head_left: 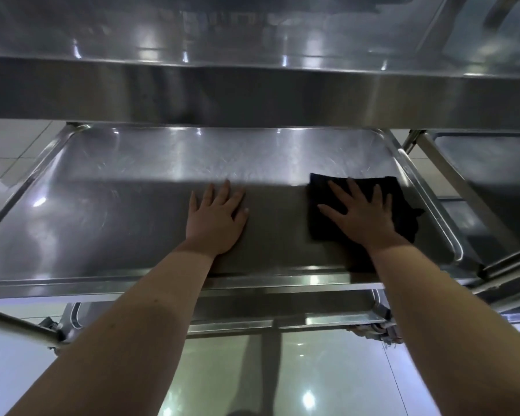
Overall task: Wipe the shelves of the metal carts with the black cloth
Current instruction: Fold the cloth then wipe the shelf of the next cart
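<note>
Black cloth [398, 192]: one piece, dark and roughly square, lying flat on the middle shelf [117, 211] of the metal cart. It sits toward the shelf's right end, just inside the raised right rim, and a loose corner juts out on its right side. Right hand [362, 213]: laid palm down on top of the cloth, fingers straight and spread, pressing it to the shelf, with nothing curled round the fabric. The cloth shows beyond the fingertips, around the thumb and to the right of the hand. Left hand [215, 219]: flat on the bare metal of the same shelf near its middle, fingers straight and slightly apart, holding nothing. It lies apart from the cloth, with a strip of bare shelf between them. Forearms: both bare, reaching in over the shelf's front rim. Middle shelf: stainless steel, tray form, with rounded corners and a raised lip all round. Fine scuff marks and light streaks show toward the back. Upper shelf [252, 94]: same metal, its front edge crossing the full width above the hands, with reflections on its top. Lower shelf [282, 307]: partly visible beneath the middle shelf's front rim. Second cart [487, 163]: similar steel build, standing just beside the first on the right, with a shelf at about the same height. Floor [312, 370]: pale glossy tiles carrying bright spots of reflected light.
</note>
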`<state>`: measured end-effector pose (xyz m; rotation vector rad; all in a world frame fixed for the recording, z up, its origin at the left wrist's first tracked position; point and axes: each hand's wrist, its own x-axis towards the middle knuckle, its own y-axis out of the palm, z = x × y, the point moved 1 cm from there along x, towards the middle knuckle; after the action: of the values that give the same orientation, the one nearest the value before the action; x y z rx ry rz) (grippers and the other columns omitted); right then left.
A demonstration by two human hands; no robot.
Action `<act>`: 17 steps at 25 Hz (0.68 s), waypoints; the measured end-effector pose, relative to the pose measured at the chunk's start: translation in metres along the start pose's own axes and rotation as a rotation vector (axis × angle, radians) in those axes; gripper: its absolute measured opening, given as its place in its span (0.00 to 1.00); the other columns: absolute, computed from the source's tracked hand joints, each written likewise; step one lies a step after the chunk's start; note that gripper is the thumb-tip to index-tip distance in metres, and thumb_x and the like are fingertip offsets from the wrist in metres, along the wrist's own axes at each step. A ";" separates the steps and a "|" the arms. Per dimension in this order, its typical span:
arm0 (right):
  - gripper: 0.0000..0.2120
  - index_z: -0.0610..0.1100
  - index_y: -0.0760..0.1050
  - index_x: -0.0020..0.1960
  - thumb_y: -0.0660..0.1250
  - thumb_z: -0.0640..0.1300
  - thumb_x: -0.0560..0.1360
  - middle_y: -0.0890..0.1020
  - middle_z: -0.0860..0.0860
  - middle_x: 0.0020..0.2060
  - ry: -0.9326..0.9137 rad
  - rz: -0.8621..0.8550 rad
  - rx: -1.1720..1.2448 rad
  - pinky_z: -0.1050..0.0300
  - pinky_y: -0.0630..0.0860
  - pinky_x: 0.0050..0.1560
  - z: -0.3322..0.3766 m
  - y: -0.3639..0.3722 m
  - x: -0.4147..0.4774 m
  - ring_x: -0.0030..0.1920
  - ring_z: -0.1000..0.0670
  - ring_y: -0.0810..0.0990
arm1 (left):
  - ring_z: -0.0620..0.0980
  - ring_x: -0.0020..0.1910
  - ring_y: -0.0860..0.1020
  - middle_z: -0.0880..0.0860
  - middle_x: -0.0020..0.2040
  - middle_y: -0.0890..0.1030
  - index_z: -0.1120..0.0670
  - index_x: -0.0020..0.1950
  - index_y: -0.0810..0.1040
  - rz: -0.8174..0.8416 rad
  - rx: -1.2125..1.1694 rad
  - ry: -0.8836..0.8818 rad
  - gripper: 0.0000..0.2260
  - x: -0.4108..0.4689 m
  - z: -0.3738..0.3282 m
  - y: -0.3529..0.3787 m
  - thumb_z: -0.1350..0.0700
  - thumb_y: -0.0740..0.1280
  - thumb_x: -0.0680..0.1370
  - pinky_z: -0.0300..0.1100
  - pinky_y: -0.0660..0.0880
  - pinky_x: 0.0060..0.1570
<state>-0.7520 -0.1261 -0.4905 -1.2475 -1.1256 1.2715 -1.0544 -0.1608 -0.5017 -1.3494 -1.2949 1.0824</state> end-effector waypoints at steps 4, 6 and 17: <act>0.38 0.68 0.44 0.76 0.41 0.79 0.68 0.47 0.57 0.79 0.159 0.064 0.045 0.33 0.41 0.74 -0.049 -0.010 0.011 0.76 0.32 0.44 | 0.56 0.79 0.45 0.48 0.81 0.47 0.40 0.79 0.49 0.002 0.015 0.001 0.26 0.008 -0.003 0.002 0.38 0.44 0.81 0.60 0.40 0.75; 0.36 0.67 0.44 0.76 0.42 0.77 0.71 0.46 0.54 0.80 0.194 0.057 0.042 0.31 0.41 0.73 -0.026 -0.007 0.015 0.75 0.29 0.43 | 0.56 0.79 0.45 0.48 0.81 0.47 0.40 0.79 0.50 0.011 0.030 -0.009 0.25 0.010 -0.006 0.002 0.38 0.44 0.82 0.61 0.40 0.74; 0.34 0.69 0.46 0.75 0.41 0.77 0.71 0.47 0.57 0.79 -0.126 0.024 -0.043 0.30 0.35 0.71 0.076 0.001 0.035 0.76 0.32 0.42 | 0.53 0.79 0.44 0.46 0.81 0.47 0.38 0.79 0.49 0.004 0.000 -0.018 0.25 0.010 -0.003 0.000 0.39 0.46 0.82 0.57 0.39 0.75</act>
<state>-0.8271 -0.0897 -0.4914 -1.2295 -1.2363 1.3656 -1.0508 -0.1512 -0.5012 -1.3461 -1.3053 1.0994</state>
